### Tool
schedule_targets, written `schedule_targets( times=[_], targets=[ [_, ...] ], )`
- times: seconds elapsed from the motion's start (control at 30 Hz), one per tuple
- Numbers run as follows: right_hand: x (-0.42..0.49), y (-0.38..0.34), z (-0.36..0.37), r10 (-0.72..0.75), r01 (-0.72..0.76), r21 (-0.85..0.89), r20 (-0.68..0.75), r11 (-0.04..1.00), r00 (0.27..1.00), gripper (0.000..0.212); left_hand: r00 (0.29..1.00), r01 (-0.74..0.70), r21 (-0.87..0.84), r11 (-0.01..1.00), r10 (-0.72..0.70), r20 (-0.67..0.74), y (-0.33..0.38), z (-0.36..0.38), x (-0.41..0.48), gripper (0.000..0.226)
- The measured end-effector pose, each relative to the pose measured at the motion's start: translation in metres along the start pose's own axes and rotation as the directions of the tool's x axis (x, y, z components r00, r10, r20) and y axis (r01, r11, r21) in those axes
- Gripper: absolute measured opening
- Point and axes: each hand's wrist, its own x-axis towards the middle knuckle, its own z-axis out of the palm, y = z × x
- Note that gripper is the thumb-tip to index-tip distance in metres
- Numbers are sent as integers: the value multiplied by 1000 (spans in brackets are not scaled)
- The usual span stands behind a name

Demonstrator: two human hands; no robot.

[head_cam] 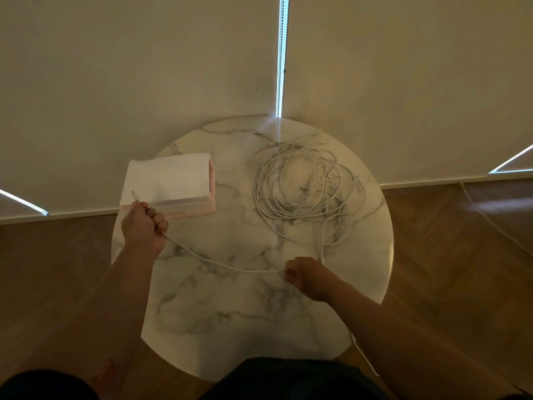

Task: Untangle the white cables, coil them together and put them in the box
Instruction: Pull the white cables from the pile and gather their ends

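A tangled heap of white cables (305, 186) lies on the right half of a round marble table (230, 313). One white cable strand (219, 264) runs out of the heap and stretches between my hands. My left hand (144, 226) grips it near its plug end, which sticks up over the box. My right hand (305, 277) pinches the same strand near the table's front right. The box (170, 183) is pale pink with a white lid and stands on the table's left side, just behind my left hand.
The table stands against pale window blinds (144, 67). Wooden floor (461, 255) surrounds it. Another white cable (490, 223) trails over the floor at the right, and a cable end (364, 356) hangs off the table's front right edge.
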Motion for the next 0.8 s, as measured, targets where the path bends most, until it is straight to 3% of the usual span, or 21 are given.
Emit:
schedule_targets(
  times=[0.2, 0.33, 0.43, 0.53, 0.6, 0.67, 0.7, 0.77, 0.8],
  targets=[
    [-17, 1, 14, 100, -36, -257, 242, 966, 965, 55, 1000, -2, 62, 998, 0, 26, 3, 6, -11, 35],
    [-23, 23, 4, 295, -128, -414, 370, 901, 881, 39, 1000, -2, 59, 998, 1, 18, -9, 3, -14, 34],
    [-33, 42, -1, 388, -263, -387, 294, 884, 873, 35, 1000, 6, -12, 1000, -6, -24, 10, -14, 4, 34],
    [-26, 35, 1, 358, -328, -190, 154, 925, 921, 42, 998, 10, -45, 999, -13, -62, 27, -26, 19, 37],
    [-18, 20, 5, 355, -363, 186, 74, 913, 932, 38, 997, 7, 7, 1000, -7, -77, 34, -26, 25, 31],
    [-14, 4, 10, 395, -301, 648, 0, 700, 919, 32, 997, 20, 48, 999, -16, -74, 37, -26, 29, 25],
    [-15, -1, 11, 439, -244, 776, -46, 581, 898, 30, 997, 21, 50, 999, -17, -76, 39, -27, 30, 24],
    [-19, -2, 12, 544, -138, 884, -145, 446, 826, 32, 996, 12, 47, 999, -8, -91, 42, -27, 28, 24],
    [-22, 2, 13, 570, -113, 889, -183, 444, 801, 33, 995, 1, 44, 999, 4, -104, 43, -27, 24, 24]
  ],
)
